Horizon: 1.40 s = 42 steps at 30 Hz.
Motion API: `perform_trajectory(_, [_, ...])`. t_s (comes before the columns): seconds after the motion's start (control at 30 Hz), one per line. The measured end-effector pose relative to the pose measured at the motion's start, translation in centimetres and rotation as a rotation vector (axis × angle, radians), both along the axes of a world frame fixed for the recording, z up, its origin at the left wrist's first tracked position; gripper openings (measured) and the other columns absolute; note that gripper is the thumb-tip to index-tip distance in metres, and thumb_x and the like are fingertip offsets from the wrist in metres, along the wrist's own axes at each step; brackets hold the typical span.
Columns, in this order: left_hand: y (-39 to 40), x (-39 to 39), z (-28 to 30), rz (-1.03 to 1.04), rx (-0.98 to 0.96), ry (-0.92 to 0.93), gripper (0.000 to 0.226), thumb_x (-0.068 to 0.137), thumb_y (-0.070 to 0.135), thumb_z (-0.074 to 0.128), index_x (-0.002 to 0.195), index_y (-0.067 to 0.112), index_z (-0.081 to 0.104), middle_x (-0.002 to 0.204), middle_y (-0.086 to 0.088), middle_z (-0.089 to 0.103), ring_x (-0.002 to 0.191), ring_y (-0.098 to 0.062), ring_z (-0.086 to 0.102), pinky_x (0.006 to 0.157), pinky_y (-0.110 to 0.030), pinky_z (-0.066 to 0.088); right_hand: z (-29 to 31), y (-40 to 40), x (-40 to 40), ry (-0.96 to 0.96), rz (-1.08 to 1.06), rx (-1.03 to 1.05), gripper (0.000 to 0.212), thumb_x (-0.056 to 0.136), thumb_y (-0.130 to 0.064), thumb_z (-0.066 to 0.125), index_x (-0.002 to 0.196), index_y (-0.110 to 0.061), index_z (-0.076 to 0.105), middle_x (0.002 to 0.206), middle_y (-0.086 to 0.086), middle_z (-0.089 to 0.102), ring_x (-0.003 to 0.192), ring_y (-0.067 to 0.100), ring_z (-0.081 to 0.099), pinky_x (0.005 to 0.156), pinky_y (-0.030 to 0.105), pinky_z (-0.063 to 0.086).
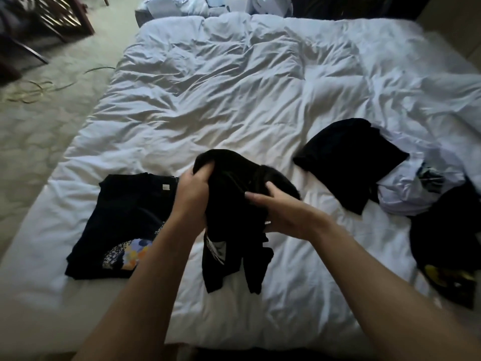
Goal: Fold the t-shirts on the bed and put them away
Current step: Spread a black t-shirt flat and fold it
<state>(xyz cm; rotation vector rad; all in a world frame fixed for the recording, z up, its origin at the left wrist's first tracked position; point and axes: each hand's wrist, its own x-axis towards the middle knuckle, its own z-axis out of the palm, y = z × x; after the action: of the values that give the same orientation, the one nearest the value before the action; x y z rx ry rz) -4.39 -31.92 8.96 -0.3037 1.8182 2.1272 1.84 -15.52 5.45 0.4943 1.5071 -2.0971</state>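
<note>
Left hand (pixel 194 190) and right hand (pixel 282 213) are gripping a bunched black shirt (pixel 234 222) above the near part of the bed (pixel 234 87), fingers curled into the cloth, its hem hanging down. A folded dark shirt (pixel 122 225) is lying just left, near the bed's left edge. Another black shirt (pixel 348 162) is lying to the right beside a heap of clothes (pixel 429 204). Bare duvet is stretching beyond.

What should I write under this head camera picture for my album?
Both hands, left and right, grip a black shirt above the white bed.
</note>
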Motion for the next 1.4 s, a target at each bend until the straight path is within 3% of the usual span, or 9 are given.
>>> perform_trajectory(0.23, [-0.1,-1.8,1.1,0.016,-0.009,-0.05,0.03,0.092,0.034,0.063,0.11,0.01,0.066,0.108,-0.015,0.072,0.095,-0.026,0.072,0.085,-0.041,0.058,4.1,-0.2,0.2,0.187,-0.167,-0.19,0.014,0.093,-0.015,0.059,0.098,-0.005,0.067,0.088,0.008,0.07,0.079,0.016,0.069,0.069,0.023,0.057])
perform_trajectory(0.37, [-0.4,0.4,0.8,-0.105,-0.381,0.254,0.084,0.071,0.073,0.055,0.139,0.025,0.049,0.138,-0.002,0.055,0.129,-0.017,0.051,0.112,-0.044,0.039,6.5,-1.5,-0.8,0.197,-0.281,-0.217,0.036,0.091,-0.017,0.062,0.119,0.005,0.061,0.104,0.018,0.067,0.094,0.025,0.068,0.085,0.031,0.056])
perform_trajectory(0.53, [-1.3,4.2,-0.7,-0.292,-0.407,0.715,0.068,0.078,0.05,0.069,0.138,0.022,0.051,0.127,0.006,0.059,0.121,-0.008,0.055,0.099,-0.032,0.047,7.9,-3.3,-1.3,0.189,-0.478,-0.232,0.022,0.092,-0.009,0.058,0.108,0.007,0.062,0.09,0.019,0.067,0.077,0.025,0.069,0.07,0.031,0.059])
perform_trajectory(0.8, [-2.9,1.5,0.5,-0.473,-0.113,0.355,0.027,0.08,0.042,0.069,0.087,0.017,0.072,0.078,0.003,0.069,0.072,-0.012,0.062,0.069,-0.04,0.047,9.4,-2.9,-1.0,0.213,-0.696,-0.053,0.022,0.092,-0.013,0.062,0.073,-0.008,0.051,0.054,0.002,0.051,0.052,0.016,0.053,0.055,0.027,0.05])
perform_trajectory(0.93, [-4.1,-0.4,2.8,-0.407,-0.011,0.288,0.027,0.088,0.012,0.052,0.08,0.021,0.076,0.081,0.007,0.074,0.078,-0.005,0.066,0.076,-0.02,0.05,9.3,-1.7,-1.0,0.167,-0.682,0.375,0.035,0.083,-0.025,0.078,0.094,-0.001,0.055,0.085,0.019,0.062,0.078,0.03,0.068,0.074,0.044,0.061])
perform_trajectory(1.1, [-3.4,-2.1,7.3,-0.29,0.055,0.164,0.046,0.102,0.013,0.045,0.062,0.016,0.067,0.051,0.007,0.06,0.044,-0.003,0.055,0.046,-0.018,0.043,8.7,-0.6,-1.4,0.039,-0.665,0.449,0.095,0.066,-0.063,0.079,0.13,0.002,0.051,0.127,0.021,0.06,0.111,0.031,0.064,0.098,0.047,0.053])
perform_trajectory(1.23, [-1.7,-3.2,10.1,-0.169,0.088,0.084,0.028,0.102,0.024,0.05,0.084,0.011,0.067,0.062,0.002,0.067,0.053,-0.01,0.064,0.046,-0.019,0.047,7.9,-3.4,0.4,0.31,-0.815,1.131,0.061,0.084,-0.06,0.058,0.117,-0.009,0.06,0.118,0.008,0.059,0.112,0.027,0.056,0.099,0.041,0.044])
perform_trajectory(1.33, [-0.1,-3.5,10.6,-0.068,0.151,-0.041,0.03,0.1,0.029,0.052,0.111,0.003,0.063,0.083,-0.009,0.068,0.061,-0.016,0.067,0.046,-0.02,0.048,7.7,-7.7,2.5,0.592,-0.653,0.979,0.046,0.082,-0.069,0.055,0.087,-0.023,0.058,0.08,-0.007,0.063,0.076,0.014,0.063,0.073,0.039,0.052])
perform_trajectory(1.4, [0.8,-3.6,10.9,-0.004,0.196,-0.113,0.03,0.098,0.027,0.054,0.113,0.001,0.061,0.077,-0.008,0.062,0.051,-0.013,0.061,0.042,-0.016,0.043,6.3,-9.0,2.5,0.582,-0.51,1.05,0.058,0.072,-0.072,0.062,0.097,-0.02,0.059,0.091,-0.003,0.063,0.087,0.017,0.062,0.078,0.041,0.052])
